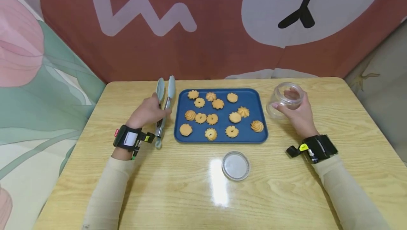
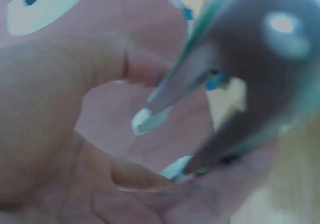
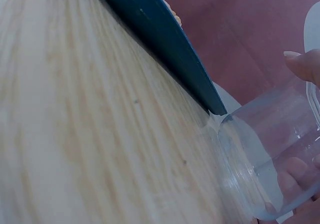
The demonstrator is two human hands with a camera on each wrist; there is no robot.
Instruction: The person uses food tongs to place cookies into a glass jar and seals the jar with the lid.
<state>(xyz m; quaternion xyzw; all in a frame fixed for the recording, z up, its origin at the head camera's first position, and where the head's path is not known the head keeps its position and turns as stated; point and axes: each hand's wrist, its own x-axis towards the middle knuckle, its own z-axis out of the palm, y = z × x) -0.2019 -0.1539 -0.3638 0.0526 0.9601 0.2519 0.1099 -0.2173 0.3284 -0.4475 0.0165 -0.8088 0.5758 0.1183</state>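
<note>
On head cam, far left, I see the left hand (image 1: 147, 112) gripping the tongs (image 1: 167, 103), thumb on one side, fingers on the other. Tongs lie left of the tray, tips toward the wall. Left wrist feed adds what head hides: the two arms spread, pale tips apart, hand around them; near end is blurred.

Next right: blue tray (image 1: 248, 99) on the wood table (image 1: 178, 187), cookies (image 1: 218, 104) scattered on it. Below it, on the near side, a round lid (image 1: 236, 166) lies flat, well apart from the tray. I get the lid on head only, neither wrist cam has it.

Right end: clear jar (image 1: 276, 100), mouth up, just beside the tray. Right hand (image 1: 300, 117) grips it, thumb on the near side. Right wrist feed shows fingers through the jar wall and the tray's outer side, which head doesn't give me. Can't tell if jar and tray touch.

Counts: I make it 14 cookies, 1 tray, 1 pair of tongs, 1 lid, 1 jar, 2 black wrist straps (image 1: 319, 148), one per arm.
</note>
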